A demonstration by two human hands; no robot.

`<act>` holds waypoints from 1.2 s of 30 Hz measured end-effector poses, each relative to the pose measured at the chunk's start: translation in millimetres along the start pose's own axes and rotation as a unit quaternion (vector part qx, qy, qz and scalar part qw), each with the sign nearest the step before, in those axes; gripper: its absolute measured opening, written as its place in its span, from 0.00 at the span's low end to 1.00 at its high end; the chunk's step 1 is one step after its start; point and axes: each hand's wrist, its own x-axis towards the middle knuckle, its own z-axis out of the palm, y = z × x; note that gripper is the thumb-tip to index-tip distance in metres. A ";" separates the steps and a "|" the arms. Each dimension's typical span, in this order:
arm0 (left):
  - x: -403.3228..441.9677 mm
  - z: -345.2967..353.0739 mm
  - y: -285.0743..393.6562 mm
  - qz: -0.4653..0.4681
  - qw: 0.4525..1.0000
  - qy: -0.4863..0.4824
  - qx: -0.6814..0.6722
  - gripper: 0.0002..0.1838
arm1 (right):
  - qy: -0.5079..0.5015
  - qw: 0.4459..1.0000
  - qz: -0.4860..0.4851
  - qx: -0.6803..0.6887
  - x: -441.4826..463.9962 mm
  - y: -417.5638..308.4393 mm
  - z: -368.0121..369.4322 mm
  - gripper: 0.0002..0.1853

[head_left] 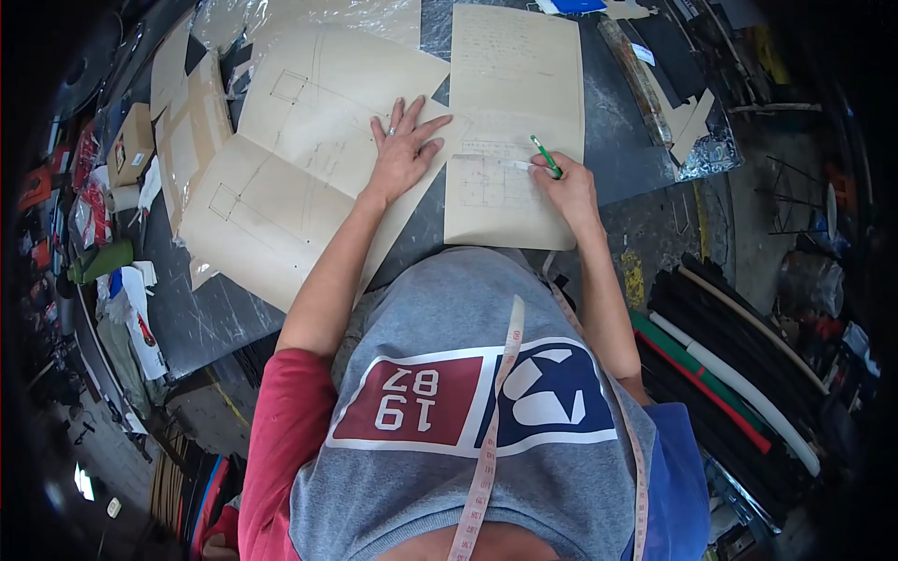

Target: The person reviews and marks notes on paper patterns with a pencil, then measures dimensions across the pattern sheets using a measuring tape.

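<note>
My left hand (405, 154) lies with its fingers spread on a large creased brown paper sheet (309, 122) marked with pencil lines and small rectangles. On the right, my right hand (567, 187) holds a green pencil (545, 156), its fingers closed round it. That hand rests on a narrower brown sheet (514, 75) bearing handwriting and a drawn grid. A pale, narrow ruler or strip (510, 163) lies across the grid, its right end at my right fingers. A measuring tape (484, 458) hangs down over the grey shirt.
The dark worktable (613, 178) carries taped brown packaging (192, 140) at the left and a worn bar (636, 79) with scraps at the right. Rolls of material (739, 374) lie at lower right. A small carton (131, 145) stands far left.
</note>
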 end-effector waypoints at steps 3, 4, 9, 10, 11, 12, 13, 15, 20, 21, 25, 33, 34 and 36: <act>1.0 0.0 -1.2 -0.006 1.000 -0.003 -0.006 0.24 | -0.003 1.000 -0.011 -0.002 5.7 4.4 0.2 0.15; 1.0 0.1 -0.8 -0.009 1.000 -0.004 -0.010 0.24 | -0.003 1.000 -0.017 -0.006 6.5 4.4 0.0 0.15; 0.9 0.3 2.2 -0.013 1.000 -0.002 -0.002 0.28 | -0.004 0.999 -0.046 -0.011 5.5 1.7 1.4 0.15; 0.4 0.0 2.6 -0.011 1.000 -0.004 0.003 0.30 | -0.005 0.999 -0.046 -0.011 4.9 1.8 2.8 0.15; 0.2 -0.6 2.9 -0.009 1.000 -0.007 0.008 0.31 | -0.006 0.999 -0.042 -0.011 4.8 2.2 4.6 0.15; 0.2 -1.4 2.9 -0.007 1.000 -0.009 0.014 0.33 | -0.007 0.999 -0.039 -0.010 5.1 2.4 6.4 0.15; 0.0 -2.3 3.0 -0.008 1.000 -0.009 0.014 0.33 | -0.008 0.999 -0.036 -0.009 5.5 2.2 7.5 0.15; -0.6 -1.9 3.3 -0.003 1.000 -0.009 0.015 0.36 | -0.011 0.999 -0.033 -0.010 5.6 2.2 7.7 0.15; 1.1 -2.4 4.3 0.001 1.000 -0.013 0.020 0.41 | -0.012 0.999 -0.030 -0.017 5.3 2.3 6.4 0.16; 0.9 -3.1 4.6 0.001 1.000 -0.014 0.019 0.41 | -0.011 0.999 -0.032 -0.019 5.3 1.7 6.5 0.16; -1.4 -3.5 5.6 0.006 0.999 -0.030 0.042 0.43 | -0.010 0.999 -0.035 -0.012 3.6 -0.3 5.5 0.16; 0.5 -2.5 3.6 0.018 0.999 -0.022 0.044 0.47 | -0.037 0.998 0.026 -0.049 18.9 62.8 -72.7 0.14; 0.6 -3.7 4.1 0.014 0.998 -0.027 0.046 0.46 | -0.033 0.998 0.030 -0.049 18.6 66.1 -78.4 0.14; 0.9 -5.4 7.3 0.004 0.998 -0.035 0.050 0.46 | -0.016 0.997 0.046 -0.056 16.7 73.1 -88.5 0.13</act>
